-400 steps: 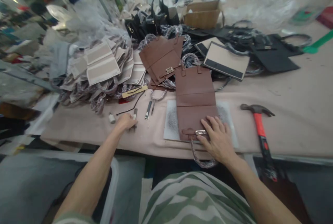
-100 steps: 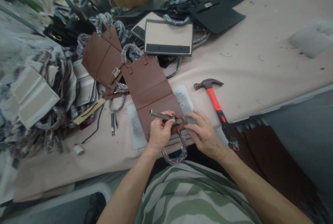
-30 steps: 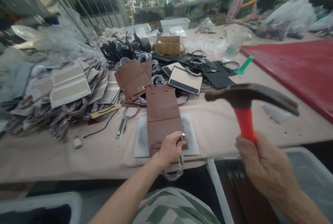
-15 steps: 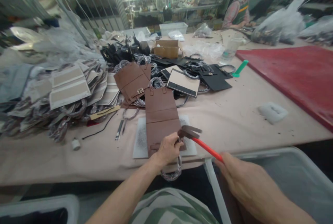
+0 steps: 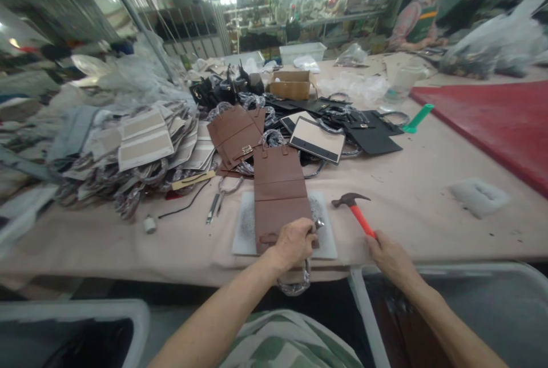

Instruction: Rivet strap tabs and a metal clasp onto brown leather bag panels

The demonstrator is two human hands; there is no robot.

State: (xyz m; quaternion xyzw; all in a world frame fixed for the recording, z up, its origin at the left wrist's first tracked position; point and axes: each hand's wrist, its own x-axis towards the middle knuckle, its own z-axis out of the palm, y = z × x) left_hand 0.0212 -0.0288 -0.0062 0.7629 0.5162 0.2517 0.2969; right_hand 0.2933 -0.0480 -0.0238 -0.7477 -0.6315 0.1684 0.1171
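A brown leather bag panel lies on a pale speckled slab at the table's front edge, its plastic-wrapped handle hanging over the edge. My left hand is closed around a short metal punch above the panel's lower right corner; the punch's lower end is hidden by the fingers. To the right, my right hand grips the red handle of a claw hammer. The hammer's dark head is beside the slab, apart from the punch.
Beige panels are piled at left, with brown panels and black panels behind. Pincers, a small white bottle and a green tool lie about. Grey bins stand below the edge. A co-worker sits behind.
My right hand has drawn the hammer head away from the punch, to the right. My left hand stays at the panel's corner. The camera view has shifted left.
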